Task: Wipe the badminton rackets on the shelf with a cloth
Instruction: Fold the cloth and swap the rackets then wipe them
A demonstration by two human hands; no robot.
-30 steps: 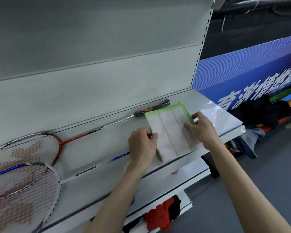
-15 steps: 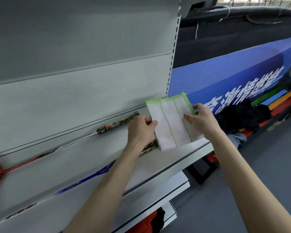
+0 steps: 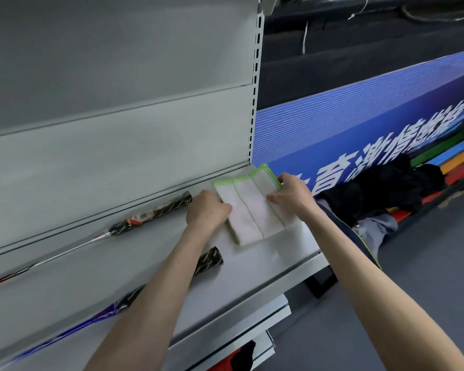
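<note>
While both hands pinch it, the white, green-edged cloth (image 3: 252,208) lies flat on the shelf (image 3: 252,266): left hand (image 3: 208,211) curled on its left edge, right hand (image 3: 292,195) gripping the right edge. Two racket handles sit left of the grip, far one (image 3: 156,212), near one (image 3: 208,259).

Two bare forearms are showing, sleeveless up to the frame's edge; the left hand (image 3: 208,210) and right hand (image 3: 292,195) are wearing no gloves or rings.
</note>
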